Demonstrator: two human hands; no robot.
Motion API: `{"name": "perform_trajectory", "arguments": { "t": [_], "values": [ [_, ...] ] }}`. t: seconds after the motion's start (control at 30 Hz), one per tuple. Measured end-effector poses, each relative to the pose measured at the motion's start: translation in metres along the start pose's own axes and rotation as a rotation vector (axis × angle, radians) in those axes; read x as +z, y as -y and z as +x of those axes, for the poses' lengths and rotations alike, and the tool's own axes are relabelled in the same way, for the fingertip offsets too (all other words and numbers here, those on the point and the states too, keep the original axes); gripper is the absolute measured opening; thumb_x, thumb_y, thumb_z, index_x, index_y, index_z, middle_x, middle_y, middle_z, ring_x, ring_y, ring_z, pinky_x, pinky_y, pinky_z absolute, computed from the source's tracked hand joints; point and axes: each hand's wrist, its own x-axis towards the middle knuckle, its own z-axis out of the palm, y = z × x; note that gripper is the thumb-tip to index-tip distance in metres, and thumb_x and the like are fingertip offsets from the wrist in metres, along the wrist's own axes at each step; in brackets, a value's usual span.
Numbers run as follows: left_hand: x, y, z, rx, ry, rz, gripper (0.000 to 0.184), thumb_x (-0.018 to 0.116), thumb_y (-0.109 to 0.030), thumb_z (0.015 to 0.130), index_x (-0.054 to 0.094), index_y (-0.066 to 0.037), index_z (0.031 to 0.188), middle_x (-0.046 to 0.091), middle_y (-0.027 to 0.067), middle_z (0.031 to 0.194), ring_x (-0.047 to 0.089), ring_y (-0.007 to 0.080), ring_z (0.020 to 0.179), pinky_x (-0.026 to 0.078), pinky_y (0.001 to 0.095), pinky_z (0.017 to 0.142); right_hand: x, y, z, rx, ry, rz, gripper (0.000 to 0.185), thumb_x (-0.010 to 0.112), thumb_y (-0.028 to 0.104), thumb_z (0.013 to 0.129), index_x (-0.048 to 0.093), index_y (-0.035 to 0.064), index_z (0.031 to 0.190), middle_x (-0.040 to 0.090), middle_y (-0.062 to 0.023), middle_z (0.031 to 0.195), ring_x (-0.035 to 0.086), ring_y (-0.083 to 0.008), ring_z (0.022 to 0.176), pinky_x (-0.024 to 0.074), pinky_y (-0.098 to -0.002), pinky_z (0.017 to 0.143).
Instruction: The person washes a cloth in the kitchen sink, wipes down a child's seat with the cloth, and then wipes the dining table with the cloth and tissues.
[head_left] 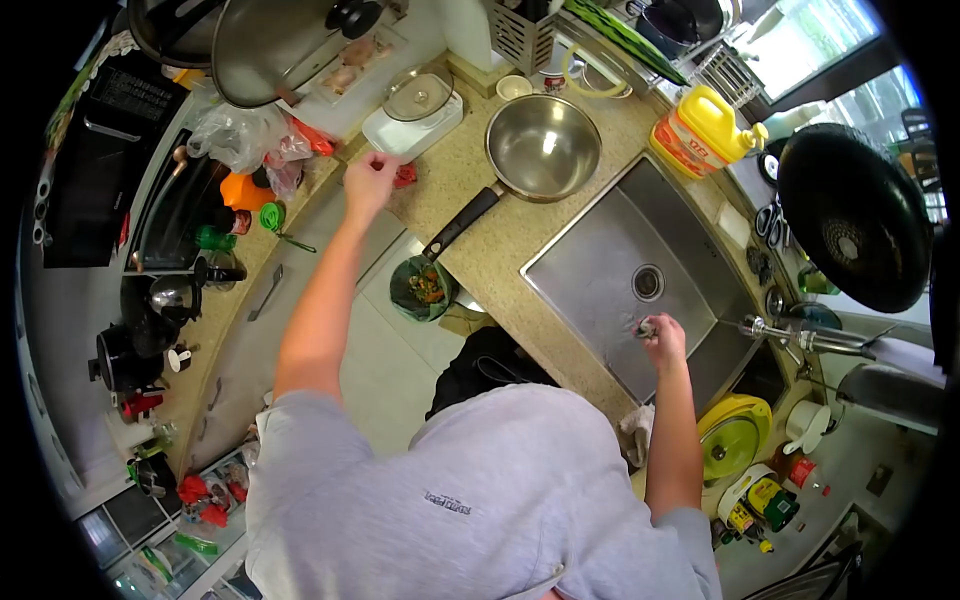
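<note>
My left hand is over the counter's left part, its fingers drawn together; anything in them is too small to make out. Close beside it lies a small red thing, and a white kitchen scale with a glass lid on it stands just beyond. Over the sink, my right hand has its fingers closed around a small, dark, crumpled thing, perhaps a scrubber. Between the hands, a steel saucepan rests on the counter, its black handle reaching past the front edge.
A yellow oil jug stands behind the sink. At the right hang a black wok and the faucet. Below the counter edge is a bin with scraps. Plastic bags and a large glass lid are at upper left.
</note>
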Motion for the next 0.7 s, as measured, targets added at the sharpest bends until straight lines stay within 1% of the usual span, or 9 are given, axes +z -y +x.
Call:
{"name": "perform_trajectory", "arguments": {
  "t": [0.07, 0.1, 0.3, 0.4, 0.43, 0.5, 0.53, 0.6, 0.7],
  "values": [
    [-0.006, 0.035, 0.023, -0.007, -0.102, 0.523, 0.032, 0.075, -0.03, 0.083, 0.072, 0.0, 0.094, 0.074, 0.0146, 0.085, 0.071, 0.0285, 0.08, 0.054, 0.0388, 0.073, 0.005, -0.001, -0.008, 0.061, -0.016, -0.198, 0.053, 0.066, 0.003, 0.088, 0.044, 0.0008, 0.136, 0.062, -0.0104, 0.101, 0.065, -0.0232, 0.083, 0.0561, -0.0421, 0.066],
    [-0.004, 0.036, 0.025, -0.068, -0.083, 0.536, 0.034, 0.076, -0.032, 0.079, 0.072, -0.003, 0.096, 0.073, 0.0185, 0.093, 0.07, 0.0356, 0.088, 0.054, 0.0429, 0.08, 0.006, 0.0, -0.01, 0.068, 0.012, -0.204, 0.051, 0.066, 0.002, 0.087, 0.048, 0.003, 0.134, 0.062, -0.01, 0.1, 0.065, -0.0227, 0.084, 0.0559, -0.0407, 0.066],
    [-0.002, 0.061, 0.033, -0.027, -0.049, 0.755, 0.036, 0.077, -0.029, 0.078, 0.071, -0.004, 0.103, 0.072, 0.018, 0.094, 0.068, 0.0359, 0.089, 0.053, 0.0437, 0.083, 0.014, 0.005, -0.013, 0.046, -0.035, -0.198, 0.046, 0.065, 0.003, 0.088, 0.05, 0.0029, 0.131, 0.063, -0.0094, 0.098, 0.065, -0.022, 0.083, 0.0557, -0.0394, 0.064],
    [-0.003, 0.056, 0.019, 0.115, -0.234, 0.576, 0.036, 0.079, -0.027, 0.077, 0.069, -0.002, 0.101, 0.071, 0.017, 0.089, 0.069, 0.0334, 0.082, 0.055, 0.0421, 0.078, 0.024, 0.012, -0.02, -0.003, -0.013, -0.161, 0.041, 0.065, 0.003, 0.088, 0.052, 0.0026, 0.127, 0.064, -0.0097, 0.097, 0.066, -0.0223, 0.083, 0.0562, -0.039, 0.064],
    [-0.005, 0.052, 0.009, 0.112, -0.231, 0.573, 0.036, 0.079, -0.027, 0.077, 0.069, -0.002, 0.101, 0.071, 0.017, 0.089, 0.069, 0.0334, 0.082, 0.055, 0.0421, 0.078, 0.023, 0.013, -0.018, -0.003, -0.017, -0.164, 0.041, 0.065, 0.003, 0.088, 0.052, 0.0026, 0.127, 0.064, -0.0097, 0.097, 0.066, -0.0223, 0.083, 0.0562, -0.039, 0.064],
    [-0.014, 0.053, -0.018, 0.144, -0.45, 0.227, 0.034, 0.08, -0.025, 0.078, 0.068, 0.0, 0.096, 0.07, 0.0154, 0.083, 0.068, 0.0278, 0.074, 0.055, 0.0376, 0.071, 0.02, 0.014, -0.014, -0.09, -0.05, -0.311, 0.037, 0.065, 0.004, 0.089, 0.054, 0.0022, 0.124, 0.065, -0.0102, 0.099, 0.067, -0.0228, 0.084, 0.0575, -0.0399, 0.065],
    [-0.018, 0.064, -0.039, 0.118, -0.443, 0.236, 0.034, 0.08, -0.025, 0.078, 0.068, 0.0, 0.096, 0.07, 0.0154, 0.083, 0.068, 0.0278, 0.074, 0.055, 0.0376, 0.071, 0.02, 0.015, -0.015, -0.07, -0.057, -0.33, 0.037, 0.065, 0.004, 0.089, 0.054, 0.0022, 0.124, 0.065, -0.0102, 0.099, 0.067, -0.0228, 0.084, 0.0575, -0.0399, 0.065],
    [-0.026, 0.089, -0.081, -0.152, -0.392, 0.168, 0.036, 0.08, -0.027, 0.079, 0.068, 0.003, 0.095, 0.07, 0.014, 0.078, 0.068, 0.0232, 0.07, 0.053, 0.0337, 0.066, 0.021, 0.015, -0.018, -0.079, 0.054, -0.173, 0.035, 0.066, 0.005, 0.089, 0.055, 0.0025, 0.122, 0.065, -0.0101, 0.1, 0.067, -0.0229, 0.084, 0.0582, -0.0412, 0.066],
    [-0.01, 0.177, -0.131, -0.262, -0.328, 0.224, 0.038, 0.079, -0.029, 0.081, 0.069, 0.004, 0.097, 0.072, 0.0151, 0.078, 0.069, 0.025, 0.073, 0.054, 0.0345, 0.069, 0.022, 0.01, -0.028, -0.034, 0.031, -0.195, 0.032, 0.068, 0.009, 0.09, 0.056, 0.0026, 0.119, 0.066, -0.0093, 0.1, 0.067, -0.0224, 0.084, 0.0578, -0.0395, 0.068]
  ]
}}
